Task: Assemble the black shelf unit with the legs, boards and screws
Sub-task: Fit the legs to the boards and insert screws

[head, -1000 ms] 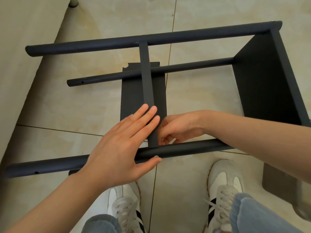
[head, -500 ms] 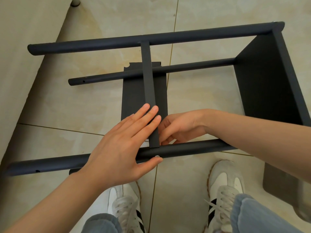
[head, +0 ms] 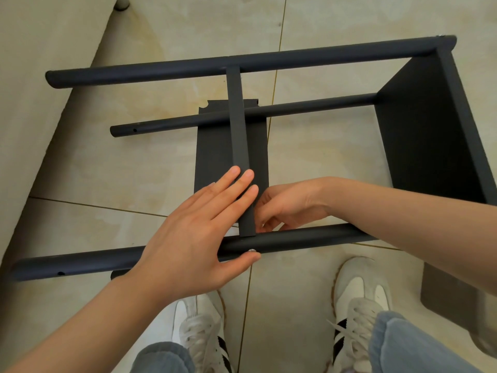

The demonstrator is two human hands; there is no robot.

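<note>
Currently, from the head view, the black shelf unit lies on its side on the floor, partly built. An end board (head: pixel 430 130) is fixed at the right between the far leg (head: pixel 161 70) and the near leg (head: pixel 309 238), and a lower leg (head: pixel 309 105) also runs into it. The middle board (head: pixel 238 130) stands edge-up between the far and near legs. A dark panel (head: pixel 212 157) shows beneath it on both sides; I cannot tell if that is a separate board. My left hand (head: pixel 193 238) lies flat, fingers straight and together on the middle board's edge, thumb against the near leg just beside a screw head (head: pixel 252 250). My right hand (head: pixel 290 208) is curled in at the board's right side by the joint; what it pinches, if anything, is hidden. Judgement: the middle joint is being secured. Open holes at the left ends, one in the near leg (head: pixel 61 273) and one in the lower leg (head: pixel 134 130), suggest a further board remains to be fitted. The surface is beige floor tile (head: pixel 322 157) with thin joint lines; pale upholstered furniture (head: pixel 40 103) borders the left, and a grey object (head: pixel 451 292) at lower right is too blurred to identify.
</note>
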